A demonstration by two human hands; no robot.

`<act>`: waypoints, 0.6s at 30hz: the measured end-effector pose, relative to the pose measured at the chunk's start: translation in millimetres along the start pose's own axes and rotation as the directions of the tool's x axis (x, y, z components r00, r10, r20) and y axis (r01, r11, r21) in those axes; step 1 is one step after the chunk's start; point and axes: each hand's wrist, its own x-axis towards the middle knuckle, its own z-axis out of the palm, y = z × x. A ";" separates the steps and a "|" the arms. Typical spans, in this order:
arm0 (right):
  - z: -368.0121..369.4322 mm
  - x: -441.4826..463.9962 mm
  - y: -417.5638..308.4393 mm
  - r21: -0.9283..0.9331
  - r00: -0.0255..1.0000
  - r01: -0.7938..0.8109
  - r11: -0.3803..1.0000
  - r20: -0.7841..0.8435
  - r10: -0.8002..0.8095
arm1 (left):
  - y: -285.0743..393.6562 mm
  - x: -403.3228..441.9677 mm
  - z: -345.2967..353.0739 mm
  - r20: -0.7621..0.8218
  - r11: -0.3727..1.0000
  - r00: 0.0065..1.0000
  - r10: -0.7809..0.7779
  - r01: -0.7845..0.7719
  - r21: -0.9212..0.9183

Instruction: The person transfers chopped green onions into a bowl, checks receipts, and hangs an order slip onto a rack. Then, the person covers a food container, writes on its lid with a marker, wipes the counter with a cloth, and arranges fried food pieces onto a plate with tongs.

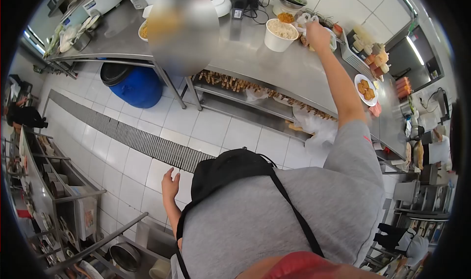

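Observation:
My right hand [318,37] reaches over the far side of the steel counter, its fingers closed on a thin clear plastic bag [305,19]; the fingertips are partly hidden. Close by, to its left, stands a white tub [281,35] full of cooked rice. Behind the tub sits orange-coloured food [285,17]. My left hand [170,184] hangs low at my side above the tiled floor, fingers apart and holding nothing.
The steel counter [235,48] bears a plate of fried pieces [365,89] and a white basket [354,58] beside sauce bottles. Underneath are wooden sticks [230,81] on a shelf and a blue barrel [135,85]. A floor grate [122,129] crosses behind. A blurred patch hides part of the counter.

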 end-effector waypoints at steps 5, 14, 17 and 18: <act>30.0 3.0 11.4 -0.039 0.999 0.043 0.998 -0.030 -0.044 | 9.7 13.8 3.0 0.033 1.000 0.999 -0.006 0.006 0.009; 43.0 6.9 32.1 0.096 0.941 -0.289 0.953 0.214 0.264 | 11.9 -2.0 6.1 0.028 0.996 0.996 -0.084 0.084 -0.002; 54.2 14.3 40.6 0.226 0.952 -0.247 0.942 0.235 0.194 | 1.2 -9.8 4.4 -0.027 0.997 0.996 -0.083 0.083 -0.007; 73.1 20.2 51.3 0.223 0.978 -0.181 0.958 0.145 0.151 | 2.8 -17.6 0.8 -0.023 0.994 0.994 -0.104 0.103 -0.024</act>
